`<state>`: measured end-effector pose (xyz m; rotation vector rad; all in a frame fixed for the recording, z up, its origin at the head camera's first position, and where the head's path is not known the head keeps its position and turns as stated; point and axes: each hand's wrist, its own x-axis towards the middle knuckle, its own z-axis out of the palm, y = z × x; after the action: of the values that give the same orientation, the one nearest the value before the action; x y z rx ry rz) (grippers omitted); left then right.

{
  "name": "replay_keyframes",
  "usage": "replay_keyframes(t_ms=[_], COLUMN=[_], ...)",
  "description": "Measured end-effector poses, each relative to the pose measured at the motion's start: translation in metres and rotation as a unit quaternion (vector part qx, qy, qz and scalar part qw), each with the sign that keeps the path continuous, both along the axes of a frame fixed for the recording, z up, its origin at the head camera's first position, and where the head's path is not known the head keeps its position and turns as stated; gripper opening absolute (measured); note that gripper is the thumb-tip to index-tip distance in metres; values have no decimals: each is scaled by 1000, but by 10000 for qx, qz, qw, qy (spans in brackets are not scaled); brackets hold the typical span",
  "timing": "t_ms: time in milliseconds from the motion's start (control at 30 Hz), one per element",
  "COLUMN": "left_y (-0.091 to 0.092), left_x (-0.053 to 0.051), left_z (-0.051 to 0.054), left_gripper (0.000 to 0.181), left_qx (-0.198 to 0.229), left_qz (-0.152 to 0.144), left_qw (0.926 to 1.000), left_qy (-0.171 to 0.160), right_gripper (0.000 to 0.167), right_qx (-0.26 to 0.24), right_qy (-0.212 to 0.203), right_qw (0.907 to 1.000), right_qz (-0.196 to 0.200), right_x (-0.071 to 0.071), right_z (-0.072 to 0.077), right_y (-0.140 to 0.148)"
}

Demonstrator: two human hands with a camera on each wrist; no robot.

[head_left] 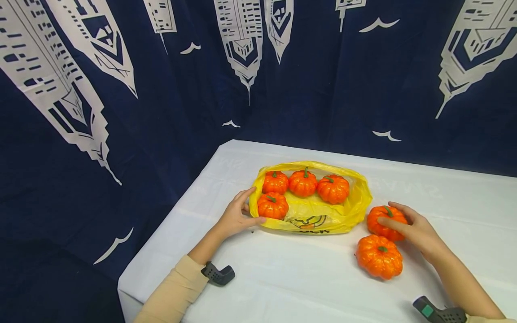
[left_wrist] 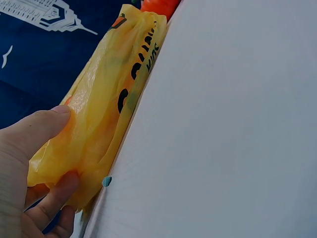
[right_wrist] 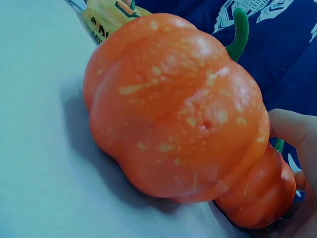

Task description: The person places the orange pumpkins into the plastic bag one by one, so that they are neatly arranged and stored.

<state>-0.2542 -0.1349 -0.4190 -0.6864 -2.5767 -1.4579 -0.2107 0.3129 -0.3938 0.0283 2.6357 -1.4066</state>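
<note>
A yellow plastic bag (head_left: pixel 311 224) lies with its mouth wide, several small orange toy pumpkins (head_left: pixel 303 183) inside it. My left hand (head_left: pixel 238 215) holds the bag's left end; in the left wrist view the thumb is on one side of the bag (left_wrist: pixel 94 114) and the fingers curl at its bottom edge. To the right of the bag, my right hand (head_left: pixel 418 231) grips an orange pumpkin (head_left: pixel 381 220) with a green stem, thumb in front, other fingers behind. Just nearer to me sits another pumpkin (head_left: pixel 379 258), which covers part of the gripped one in the right wrist view.
A white cloth covers the table (head_left: pixel 299 278), whose left edge slopes away beside my left arm. Behind it hangs a dark blue curtain (head_left: pixel 315 98) printed with white buildings and birds. Dark wrist devices (head_left: pixel 218 273) sit on both forearms.
</note>
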Motion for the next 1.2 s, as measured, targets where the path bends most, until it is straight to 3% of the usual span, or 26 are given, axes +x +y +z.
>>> replay_keyframes(t_ms=[733,1200], left_y=[1,1], left_x=[1,1], left_z=[2,2], left_gripper=[89,90], left_qx=[-19,-62], left_qz=[20,54], left_qw=[10000,10000], left_qy=[-69,-49], right_gripper=[83,82], right_qx=[189,182], right_qy=[181,216], right_qw=[9996,9995], right_qz=[82,104], right_x=[1,2], right_z=[-4,1], right_y=[3,3])
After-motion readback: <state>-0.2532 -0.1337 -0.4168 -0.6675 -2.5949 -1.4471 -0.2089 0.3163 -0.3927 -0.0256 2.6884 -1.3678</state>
